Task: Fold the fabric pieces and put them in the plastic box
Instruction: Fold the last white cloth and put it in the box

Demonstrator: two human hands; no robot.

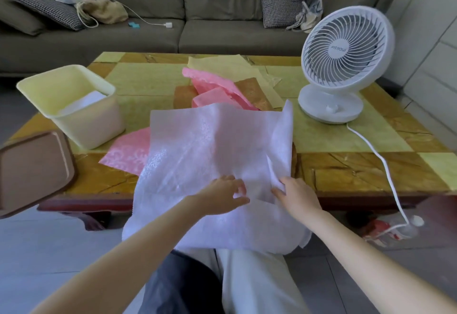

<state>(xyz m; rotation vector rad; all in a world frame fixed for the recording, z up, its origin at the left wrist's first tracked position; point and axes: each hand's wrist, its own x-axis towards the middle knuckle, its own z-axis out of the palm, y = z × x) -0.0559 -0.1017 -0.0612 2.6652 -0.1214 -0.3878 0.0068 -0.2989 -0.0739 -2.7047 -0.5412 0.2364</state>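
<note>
A pale fabric piece [197,145] is draped over the bench [346,172] edge, gripped in curled fingers by the left hand [222,196] and pinched at a folded edge by the right hand [298,196]. The plastic box [99,123] is seen beyond, left of both hands.

The table [346,165] stands in front of me, with the sofa [222,34] behind it. On the table's left side sits the box [99,125], with a folded piece [84,104] inside it. The lid [32,168] lies nearer me, left of the box, at the table's near left corner. The fan [346,64] stands on the right side, and its cord [385,168] runs over the near edge to the floor. Toward the back, in the middle, lies a pile of fabric pieces [217,86]. In front of the pile a large sheet [197,145] spreads over the near edge onto my lap. Another piece [126,155] lies partly under the sheet's left side, between it and the box. My left grip [222,197] and right grip [296,197] hold the sheet side by side at the table's near edge.
</note>
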